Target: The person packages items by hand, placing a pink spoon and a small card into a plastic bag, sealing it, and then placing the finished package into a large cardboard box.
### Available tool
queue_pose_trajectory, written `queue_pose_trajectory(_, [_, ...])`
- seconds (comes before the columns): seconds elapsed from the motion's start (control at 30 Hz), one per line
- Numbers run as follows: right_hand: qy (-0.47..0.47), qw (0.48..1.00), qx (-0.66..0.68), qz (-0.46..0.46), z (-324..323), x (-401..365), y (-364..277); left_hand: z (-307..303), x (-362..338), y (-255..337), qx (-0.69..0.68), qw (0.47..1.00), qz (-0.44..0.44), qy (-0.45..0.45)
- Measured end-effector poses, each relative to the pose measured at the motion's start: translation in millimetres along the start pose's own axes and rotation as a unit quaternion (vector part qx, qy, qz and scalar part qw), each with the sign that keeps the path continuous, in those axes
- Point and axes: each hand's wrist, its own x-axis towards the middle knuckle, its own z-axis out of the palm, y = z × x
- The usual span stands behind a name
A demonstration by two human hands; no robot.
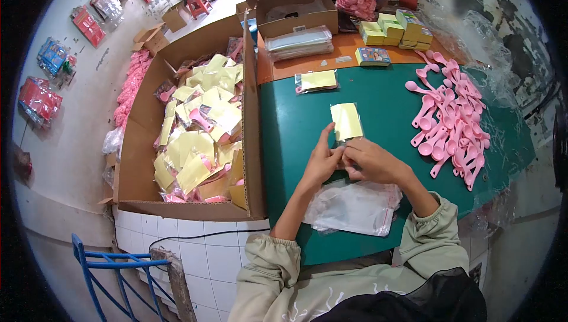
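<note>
A clear plastic packet with a yellow card (347, 121) inside lies on the green tabletop, its lower end between my two hands. My left hand (323, 161) has its index finger stretched along the packet's left edge and its thumb against the bottom end. With fingers curled and pinched, my right hand (371, 161) grips that same lower end, hiding the opening. Just below my wrists is a stack of clear plastic bags (355, 209). Farther up the table rests another packet with a yellow card (318, 79), a bit of pink showing at its corner.
Pink plastic spoons (447, 118) are heaped on the right. A large cardboard box (253, 144) full of yellow-card packets stands left. Behind are stacks of small cards (405, 26), bundled plastic sleeves (300, 43) and an open carton (302, 23). A blue metal frame (118, 260) is lower left.
</note>
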Motion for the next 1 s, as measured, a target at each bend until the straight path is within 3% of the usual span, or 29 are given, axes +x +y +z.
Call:
queue_pose_trajectory(0.07, [-0.061, 0.993, 0.093, 0.027, -20, -5, -11, -5, 4, -13, -0.011, 0.999, 0.028, 0.026])
queue_pose_trajectory(0.1, [-0.052, 0.99, 0.13, 0.029, -31, -11, -12, -3, -6, 10, -0.087, 0.996, -0.005, 0.016])
queue_pose_trajectory(0.23, [0.027, 0.968, 0.236, 0.08, -108, -79, 18, -7, -16, 30, -0.063, 0.996, -0.039, -0.043])
queue_pose_trajectory(0.27, [0.107, 0.923, 0.286, 0.235, -133, -108, 23, -7, -16, 29, -0.073, 0.995, -0.039, -0.05])
queue_pose_trajectory(0.33, [0.202, 0.921, 0.18, 0.281, -188, -156, 70, -6, -18, 28, -0.094, 0.993, -0.037, -0.061])
queue_pose_trajectory(0.37, [0.277, 0.883, 0.127, 0.357, -208, -181, 89, -4, -19, 28, -0.097, 0.992, -0.04, -0.063])
queue_pose_trajectory(0.4, [0.269, 0.803, -0.257, 0.466, -226, -242, 140, -3, -20, 29, -0.1, 0.992, -0.041, -0.065])
queue_pose_trajectory(0.43, [0.198, 0.724, -0.376, 0.544, -238, -273, 146, -2, -19, 31, -0.103, 0.992, -0.038, -0.064])
queue_pose_trajectory(0.47, [0.105, 0.691, -0.402, 0.592, -236, -286, 136, -2, -19, 30, -0.107, 0.991, -0.042, -0.064])
queue_pose_trajectory(0.5, [0.078, 0.702, -0.398, 0.585, -228, -285, 127, -3, -17, 28, -0.112, 0.991, -0.044, -0.064])
queue_pose_trajectory(0.53, [0.113, 0.756, -0.371, 0.528, -211, -266, 117, -2, -16, 26, -0.118, 0.99, -0.05, -0.064])
queue_pose_trajectory(0.6, [0.22, 0.889, -0.252, 0.313, -154, -204, 99, -1, -17, 29, -0.132, 0.988, -0.037, -0.064])
queue_pose_trajectory(0.63, [0.22, 0.915, -0.165, 0.295, -119, -156, 67, 0, -15, 28, -0.134, 0.989, -0.033, -0.061])
queue_pose_trajectory(0.67, [0.15, 0.968, -0.029, 0.2, -103, -118, 50, 1, -15, 27, -0.134, 0.989, -0.029, -0.058])
queue_pose_trajectory(0.7, [0.11, 0.973, 0.063, 0.193, -83, -74, 22, 2, -16, 27, -0.142, 0.988, -0.025, -0.061])
queue_pose_trajectory(0.8, [0.111, 0.981, 0.076, 0.138, -27, -18, 9, -1, -18, 27, -0.151, 0.986, -0.004, -0.071])
queue_pose_trajectory(0.9, [0.173, 0.98, 0.029, 0.096, 1, -8, 32, -5, -23, 31, -0.157, 0.984, 0.0, -0.084])
queue_pose_trajectory(1.0, [0.229, 0.951, 0.14, 0.152, 1, -14, 32, -12, -27, 36, -0.173, 0.979, -0.022, -0.104])
